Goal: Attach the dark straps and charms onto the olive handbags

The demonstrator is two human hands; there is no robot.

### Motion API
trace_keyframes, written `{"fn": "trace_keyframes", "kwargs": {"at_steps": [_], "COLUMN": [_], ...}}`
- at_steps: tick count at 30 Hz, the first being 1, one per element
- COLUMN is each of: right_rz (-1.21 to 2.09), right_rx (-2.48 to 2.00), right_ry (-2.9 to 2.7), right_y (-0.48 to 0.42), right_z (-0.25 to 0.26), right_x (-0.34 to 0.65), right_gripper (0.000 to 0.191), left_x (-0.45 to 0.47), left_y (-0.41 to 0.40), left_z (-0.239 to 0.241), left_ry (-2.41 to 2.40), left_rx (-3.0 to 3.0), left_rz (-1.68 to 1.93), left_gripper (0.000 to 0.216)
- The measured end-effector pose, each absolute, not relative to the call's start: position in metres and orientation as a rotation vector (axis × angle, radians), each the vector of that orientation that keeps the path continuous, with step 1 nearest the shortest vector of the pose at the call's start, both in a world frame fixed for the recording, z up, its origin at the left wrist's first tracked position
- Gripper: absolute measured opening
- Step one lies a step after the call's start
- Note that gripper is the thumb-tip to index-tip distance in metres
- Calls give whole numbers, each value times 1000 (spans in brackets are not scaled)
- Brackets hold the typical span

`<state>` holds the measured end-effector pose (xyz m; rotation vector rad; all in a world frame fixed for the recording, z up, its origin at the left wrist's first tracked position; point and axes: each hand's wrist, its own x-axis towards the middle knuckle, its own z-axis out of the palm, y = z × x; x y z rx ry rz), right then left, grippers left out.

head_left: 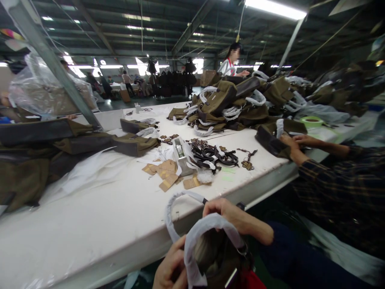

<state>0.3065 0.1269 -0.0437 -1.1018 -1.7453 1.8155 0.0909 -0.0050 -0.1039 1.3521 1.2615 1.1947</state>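
Low in front of me I hold an olive bag (215, 257) whose two handles (192, 237) are wrapped in white foam. My right hand (233, 216) is closed over the top of the nearer wrapped handle. My left hand (170, 267) grips the bag's left side near the base of the handle, fingers curled. The bag hangs just off the front edge of the white table (99, 233).
Brown paper tags (167, 172), a tape dispenser (182, 158) and dark straps (215, 154) lie mid-table. Olive bags are piled at left (36, 160) and far right (237, 102). A co-worker's hands (293, 144) in a plaid sleeve rest on a bag at right.
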Motion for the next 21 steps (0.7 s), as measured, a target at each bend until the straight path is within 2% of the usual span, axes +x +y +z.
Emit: {"fn": "trace_keyframes", "kwargs": {"at_steps": [3,9,16,21], "right_rz": [1953,1862,1496,1944], "right_rx": [-1166,-911,-1022,-793], "right_ry": [-1900,-2308,-2254,-2137], "right_y": [115,100,119,125], "right_z": [-52,-52,-39,-42], "right_x": [293,300,280,224], "right_gripper": [18,14,22,30], "left_x": [90,90,91,93], "left_y": [-4,-6,-8,-11], "left_z": [-97,-86,-80,-72], "left_ry": [1205,1180,1166,1164], "left_rx": [1266,1194,1193,1200], "left_rz": [1149,1091,1048,1069], "left_gripper": [26,15,14,14]}}
